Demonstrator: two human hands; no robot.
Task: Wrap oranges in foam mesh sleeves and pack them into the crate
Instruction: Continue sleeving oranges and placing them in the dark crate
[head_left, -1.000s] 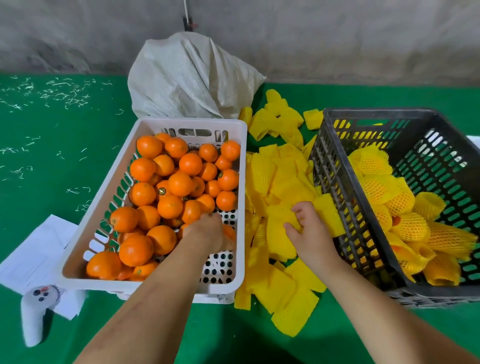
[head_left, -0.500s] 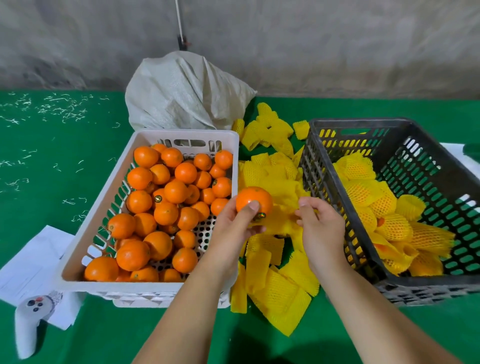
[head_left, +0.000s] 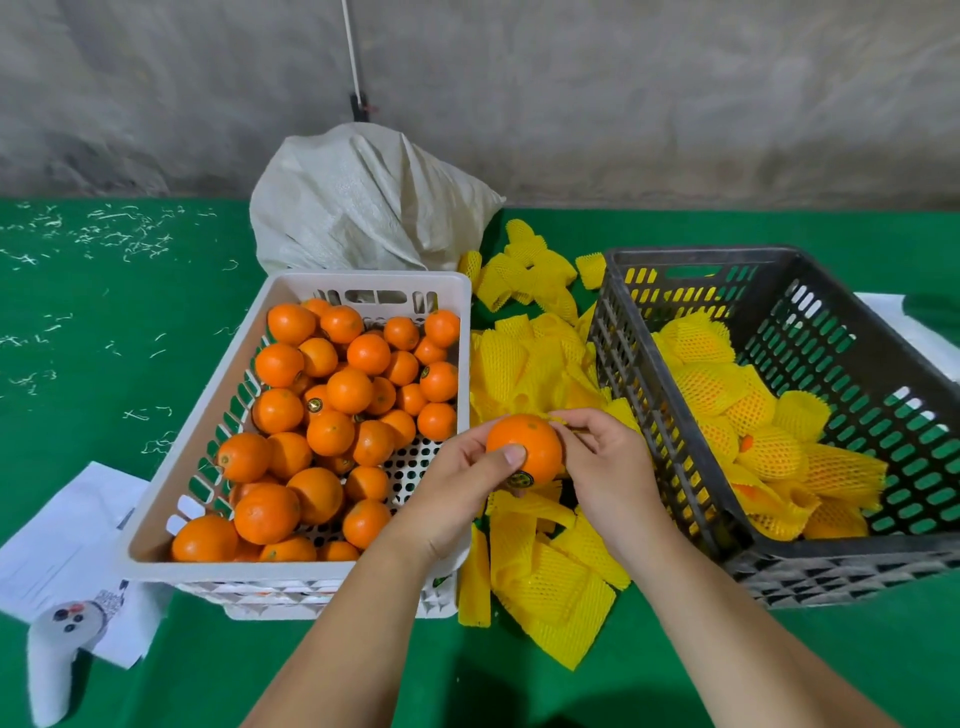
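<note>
Orange (head_left: 524, 448) sat between the two hands, above the yellow sleeves (head_left: 540, 582). The left hand (head_left: 457, 499) gripped it, thumb curled over the front and the other fingers behind. The right hand (head_left: 608, 462) pinched what seemed to be the edge of one sleeve just beside the fruit; I could not tell how far the mesh was on.

I judged the fruit firm, smooth and a little slippery, so it is best held around the middle. The foam looked light, soft and stretchy, best taken at its open rim.

Left of the fingers stood a white basket (head_left: 171, 499) of bare fruit, right of them the dark crate (head_left: 649, 374) with wrapped ones. All lay on a green cloth (head_left: 104, 374) before a grey wall (head_left: 623, 104).
</note>
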